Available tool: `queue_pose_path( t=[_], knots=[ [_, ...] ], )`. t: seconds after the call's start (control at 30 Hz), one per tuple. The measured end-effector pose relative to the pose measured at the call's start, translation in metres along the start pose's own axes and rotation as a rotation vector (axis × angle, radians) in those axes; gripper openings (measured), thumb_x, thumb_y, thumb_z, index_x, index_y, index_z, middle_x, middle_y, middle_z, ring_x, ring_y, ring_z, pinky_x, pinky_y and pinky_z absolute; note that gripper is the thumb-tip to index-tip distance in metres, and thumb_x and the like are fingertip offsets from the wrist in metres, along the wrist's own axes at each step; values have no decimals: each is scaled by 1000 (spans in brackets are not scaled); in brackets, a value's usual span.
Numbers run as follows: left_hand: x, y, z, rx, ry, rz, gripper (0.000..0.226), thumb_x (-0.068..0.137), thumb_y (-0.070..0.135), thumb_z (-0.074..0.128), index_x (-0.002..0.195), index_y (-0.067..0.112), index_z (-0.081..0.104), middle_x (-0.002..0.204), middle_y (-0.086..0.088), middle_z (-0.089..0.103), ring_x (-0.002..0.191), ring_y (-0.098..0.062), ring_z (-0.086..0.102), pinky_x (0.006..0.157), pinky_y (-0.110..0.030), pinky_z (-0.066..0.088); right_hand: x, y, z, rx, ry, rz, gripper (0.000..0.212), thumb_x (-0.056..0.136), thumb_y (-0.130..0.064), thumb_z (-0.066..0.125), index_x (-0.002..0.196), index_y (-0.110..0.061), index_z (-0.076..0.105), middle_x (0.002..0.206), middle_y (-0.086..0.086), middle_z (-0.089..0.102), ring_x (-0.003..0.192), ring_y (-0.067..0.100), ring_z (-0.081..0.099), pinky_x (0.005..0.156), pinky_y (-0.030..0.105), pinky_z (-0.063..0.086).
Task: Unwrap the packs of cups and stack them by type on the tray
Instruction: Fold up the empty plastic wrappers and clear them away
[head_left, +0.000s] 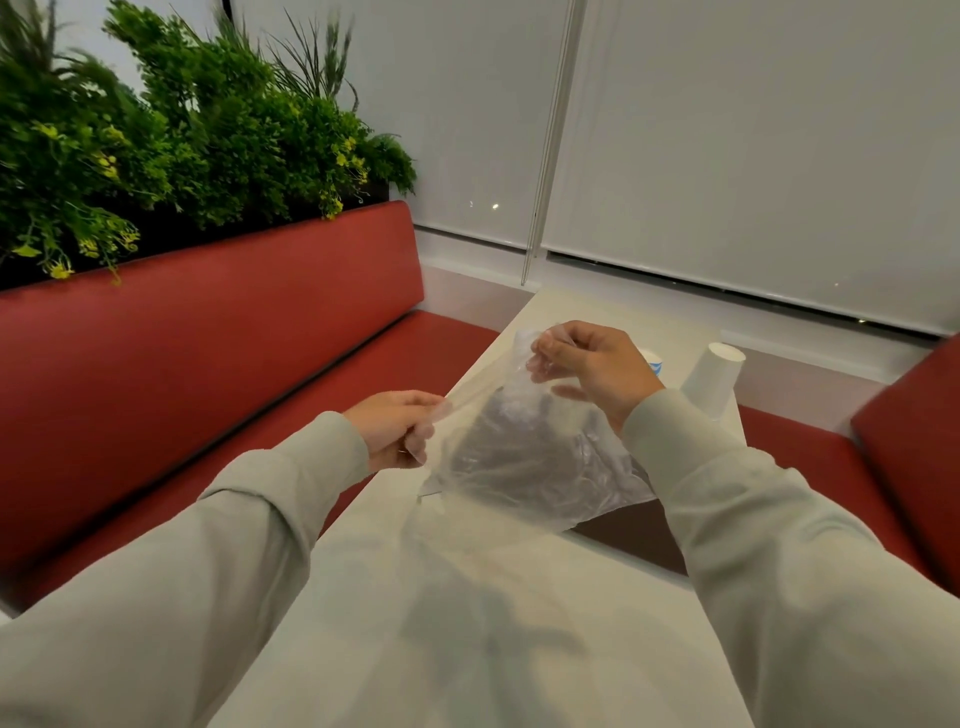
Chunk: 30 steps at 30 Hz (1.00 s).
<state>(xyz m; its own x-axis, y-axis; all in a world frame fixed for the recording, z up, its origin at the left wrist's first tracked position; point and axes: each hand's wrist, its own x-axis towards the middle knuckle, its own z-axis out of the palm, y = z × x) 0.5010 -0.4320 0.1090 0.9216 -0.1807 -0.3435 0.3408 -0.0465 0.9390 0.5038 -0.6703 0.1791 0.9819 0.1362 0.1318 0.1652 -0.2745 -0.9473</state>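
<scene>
Head view: both hands hold a clear plastic bag (524, 447) up over the table (467, 597). Left hand (397, 434) pinches its edge at 9 o'clock; right hand (592, 371) pinches the top at 1 o'clock.

Risk: film is thin and pulled taut; a hard tug could split it unevenly, or it could slip from the fingers.

Bag contents: cannot tell, possibly empty; dark shape shows through it.

White cups (714, 376) stand stacked upside down at 2 o'clock, well apart.
</scene>
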Motion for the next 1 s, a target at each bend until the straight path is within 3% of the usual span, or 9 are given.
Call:
queue_pose_path(
  t=[0.1, 0.17, 0.23, 0.4, 0.53, 0.6, 0.7, 0.83, 1.0],
  knots=[
    [6, 3, 0, 336, 198, 129, 18, 97, 21, 60, 111, 13, 69, 100, -13, 71, 77, -16, 61, 76, -32, 58, 0, 2, 2, -36, -10, 0, 13, 99, -22, 61, 90, -14, 66, 84, 1, 76, 76, 14, 72, 81, 36, 52],
    [3, 10, 5, 240, 234, 260, 24, 99, 31, 58, 108, 13, 71, 109, -10, 73, 90, -16, 67, 88, -34, 55, 1, 2, 2, -55, -9, -9, 13, 99, -21, 60, 91, -13, 66, 84, 2, 76, 75, 15, 72, 81, 36, 52],
    [-2, 21, 11, 156, 195, 375, 30, 96, 41, 59, 107, 17, 73, 106, -1, 75, 96, -11, 70, 92, -29, 55, 1, 1, 4, -85, -23, -20, 14, 99, -22, 60, 93, -12, 67, 84, 1, 77, 74, 15, 72, 79, 36, 53],
    [0, 30, 31, 418, -28, 500, 59, 67, 55, 83, 119, 30, 69, 114, 12, 72, 109, -3, 65, 101, -33, 49, 1, -4, 9, -139, -94, -74, 12, 96, -25, 66, 85, -24, 70, 84, 2, 77, 79, 19, 74, 73, 30, 52],
    [7, 32, 41, 436, -65, 530, 40, 70, 31, 87, 108, 23, 75, 107, 0, 75, 108, -15, 68, 103, -44, 50, 3, -6, 14, -190, -92, -140, 13, 91, -28, 72, 79, -32, 72, 80, -3, 75, 84, 20, 73, 69, 28, 52],
    [8, 32, 40, 402, -15, 532, 25, 74, 17, 85, 99, 20, 79, 98, -1, 77, 102, -16, 71, 103, -45, 50, 4, -3, 11, -236, -69, -148, 5, 87, -33, 76, 84, -33, 72, 84, -3, 75, 87, 20, 72, 74, 31, 53],
    [3, 36, 36, 333, 8, 497, 18, 79, 11, 82, 97, 12, 78, 92, -9, 77, 96, -24, 73, 98, -44, 53, 2, 6, -6, -358, -78, -68, 35, 70, -48, 84, 99, -32, 71, 94, -6, 75, 95, 15, 70, 88, 31, 54],
    [-6, 42, 26, 262, 17, 475, 25, 83, 12, 79, 106, 4, 73, 91, -9, 77, 90, -16, 74, 87, -25, 57, -4, 24, -25, -517, -129, 119, 44, 68, -40, 87, 107, -34, 67, 99, -13, 72, 103, 10, 66, 95, 29, 49],
    [-5, 49, 16, 282, 80, 511, 18, 79, 14, 81, 96, 13, 77, 83, 9, 76, 71, 4, 69, 62, -6, 49, -7, 35, -28, -526, 61, 90, 9, 83, -20, 75, 79, -26, 70, 82, -5, 67, 84, 14, 60, 62, 9, 42]
  ],
)
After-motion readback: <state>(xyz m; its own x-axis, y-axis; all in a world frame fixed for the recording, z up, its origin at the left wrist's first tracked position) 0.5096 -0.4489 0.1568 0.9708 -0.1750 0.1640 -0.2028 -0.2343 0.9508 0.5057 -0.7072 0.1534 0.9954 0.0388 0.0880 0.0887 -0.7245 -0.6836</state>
